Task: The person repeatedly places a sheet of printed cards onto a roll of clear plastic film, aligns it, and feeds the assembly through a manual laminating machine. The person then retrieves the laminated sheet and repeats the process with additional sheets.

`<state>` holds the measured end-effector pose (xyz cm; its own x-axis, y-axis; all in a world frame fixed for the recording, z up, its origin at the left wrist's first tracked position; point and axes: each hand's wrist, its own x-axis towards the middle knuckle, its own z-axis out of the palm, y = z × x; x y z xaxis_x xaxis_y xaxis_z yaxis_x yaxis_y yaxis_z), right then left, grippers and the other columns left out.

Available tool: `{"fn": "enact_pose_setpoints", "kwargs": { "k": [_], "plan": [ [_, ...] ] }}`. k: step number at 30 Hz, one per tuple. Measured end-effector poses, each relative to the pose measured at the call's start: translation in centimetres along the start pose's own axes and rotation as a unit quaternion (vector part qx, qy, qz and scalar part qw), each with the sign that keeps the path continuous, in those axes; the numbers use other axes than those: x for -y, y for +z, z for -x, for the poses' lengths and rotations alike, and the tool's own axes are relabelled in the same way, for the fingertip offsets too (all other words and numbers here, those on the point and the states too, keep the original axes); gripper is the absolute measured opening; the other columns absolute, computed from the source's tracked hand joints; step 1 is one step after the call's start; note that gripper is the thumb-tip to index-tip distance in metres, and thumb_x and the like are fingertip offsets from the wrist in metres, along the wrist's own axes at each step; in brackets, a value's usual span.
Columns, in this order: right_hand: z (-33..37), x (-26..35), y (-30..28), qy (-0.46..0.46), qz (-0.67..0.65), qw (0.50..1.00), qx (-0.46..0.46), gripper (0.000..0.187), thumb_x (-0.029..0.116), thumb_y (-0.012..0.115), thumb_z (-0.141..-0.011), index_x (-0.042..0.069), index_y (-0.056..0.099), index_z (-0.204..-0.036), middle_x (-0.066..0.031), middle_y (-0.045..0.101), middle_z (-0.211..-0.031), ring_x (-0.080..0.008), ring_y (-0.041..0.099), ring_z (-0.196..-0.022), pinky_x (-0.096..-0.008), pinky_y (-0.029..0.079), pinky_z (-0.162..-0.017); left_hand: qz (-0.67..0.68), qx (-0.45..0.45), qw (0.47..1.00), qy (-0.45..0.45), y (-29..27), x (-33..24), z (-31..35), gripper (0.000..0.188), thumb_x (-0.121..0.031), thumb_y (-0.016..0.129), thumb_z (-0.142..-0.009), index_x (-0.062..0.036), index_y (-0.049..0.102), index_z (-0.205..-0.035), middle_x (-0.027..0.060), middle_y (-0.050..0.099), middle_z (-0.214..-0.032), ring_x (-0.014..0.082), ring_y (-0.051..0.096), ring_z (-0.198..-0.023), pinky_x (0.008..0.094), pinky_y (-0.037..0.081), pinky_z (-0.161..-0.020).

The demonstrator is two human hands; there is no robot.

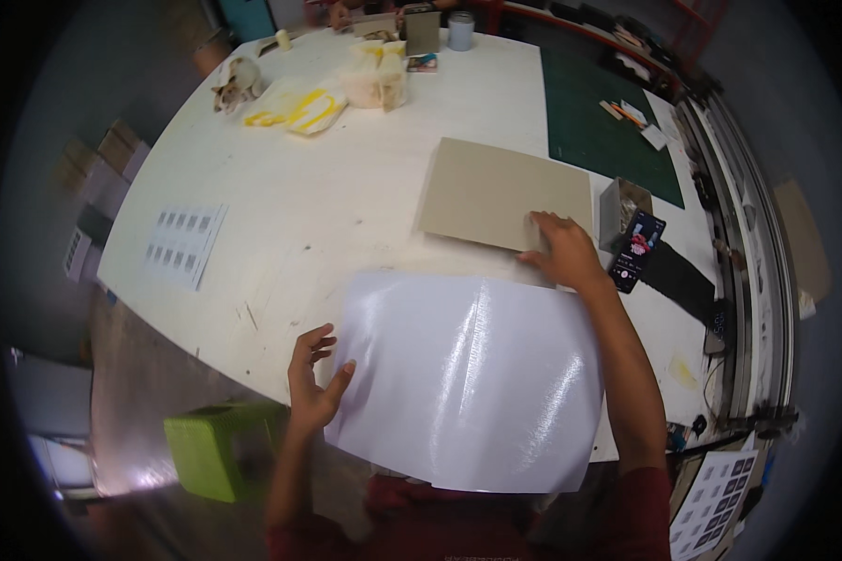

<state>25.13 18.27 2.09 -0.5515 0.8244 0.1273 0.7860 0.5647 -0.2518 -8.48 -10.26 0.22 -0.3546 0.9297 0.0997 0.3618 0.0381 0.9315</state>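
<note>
A large glossy white sheet (468,383) lies at the near edge of the table in front of me, slightly curved, its near side reaching past the edge. My left hand (316,381) is at the sheet's left edge, fingers apart and curved, the thumb pointing over that edge; I cannot tell if it touches. Beyond the sheet lies a flat grey-brown board (505,192). My right hand (568,251) reaches across the sheet's right side to the board's near right part, fingers spread over it and thumb by its near edge.
Right of the board are a metal box (617,210), a phone (638,248) and a dark strap (683,285). A green cutting mat (589,112) and a long rail (734,187) lie beyond. A printed sheet (185,245), a cat (241,82) and plastic bags (376,79) are left; a green stool (206,449) stands below.
</note>
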Motion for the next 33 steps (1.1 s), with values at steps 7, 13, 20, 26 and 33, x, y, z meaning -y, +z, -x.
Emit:
{"fn": "enact_pose_setpoints", "kwargs": {
  "k": [7, 13, 20, 26, 33],
  "plan": [
    [-0.2, 1.6, -1.3, 0.023, 0.025, 0.998, 0.047, 0.060, 0.022, 0.076, -0.084, 0.007, 0.054, -0.138, -0.0217, 0.063, -0.130, -0.0398, 0.064, -0.112, -0.0469, 0.047, -0.105, 0.058, 0.019, 0.997, 0.039, 1.2, -0.9, 2.2, 0.055, -0.008, 0.075, -0.081, -0.0009, 0.055, -0.132, 0.0140, 0.058, -0.125, 0.0258, 0.059, -0.114, 0.0389, 0.046, -0.098],
    [2.7, -3.1, -5.2, -0.050, 0.002, 0.941, -0.336, 0.043, -0.010, 0.057, -0.078, 0.001, 0.066, -0.119, -0.0190, 0.070, -0.114, -0.0372, 0.068, -0.105, -0.0399, 0.054, -0.094, 0.037, 0.078, 0.988, 0.126, 3.5, -3.8, 1.9, 0.049, -0.006, 0.075, -0.082, 0.0000, 0.058, -0.127, 0.0152, 0.063, -0.123, 0.0250, 0.060, -0.115, 0.0381, 0.046, -0.099],
    [17.9, -0.6, -13.2, 0.159, -0.294, 0.820, -0.464, 0.037, 0.023, 0.058, -0.104, -0.007, 0.061, -0.125, -0.0108, 0.067, -0.116, -0.0164, 0.063, -0.105, -0.0290, 0.048, -0.095, 0.023, 0.091, 0.978, 0.185, 4.7, -6.1, -1.4, 0.038, -0.010, 0.076, -0.083, 0.0013, 0.064, -0.118, 0.0166, 0.068, -0.114, 0.0282, 0.064, -0.108, 0.0384, 0.048, -0.096],
    [28.5, 4.4, -6.4, 0.281, -0.500, 0.771, -0.278, 0.054, 0.011, 0.066, -0.097, -0.008, 0.045, -0.143, -0.0084, 0.071, -0.103, -0.0105, 0.063, -0.090, -0.0233, 0.049, -0.083, -0.045, 0.150, 0.963, 0.221, 9.4, -6.5, -4.7, 0.034, -0.016, 0.073, -0.089, 0.0021, 0.065, -0.117, 0.0188, 0.068, -0.111, 0.0329, 0.064, -0.105, 0.0409, 0.049, -0.093],
    [28.9, 8.3, -2.2, 0.338, -0.556, 0.729, -0.212, 0.058, 0.017, 0.071, -0.095, -0.010, 0.046, -0.140, -0.0063, 0.072, -0.095, -0.0106, 0.066, -0.086, -0.0260, 0.051, -0.084, -0.153, 0.190, 0.934, 0.262, 10.7, -5.4, -4.7, 0.038, -0.028, 0.064, -0.097, -0.0033, 0.065, -0.125, 0.0165, 0.060, -0.118, 0.0312, 0.054, -0.110, 0.0427, 0.041, -0.096]
  ]
}}
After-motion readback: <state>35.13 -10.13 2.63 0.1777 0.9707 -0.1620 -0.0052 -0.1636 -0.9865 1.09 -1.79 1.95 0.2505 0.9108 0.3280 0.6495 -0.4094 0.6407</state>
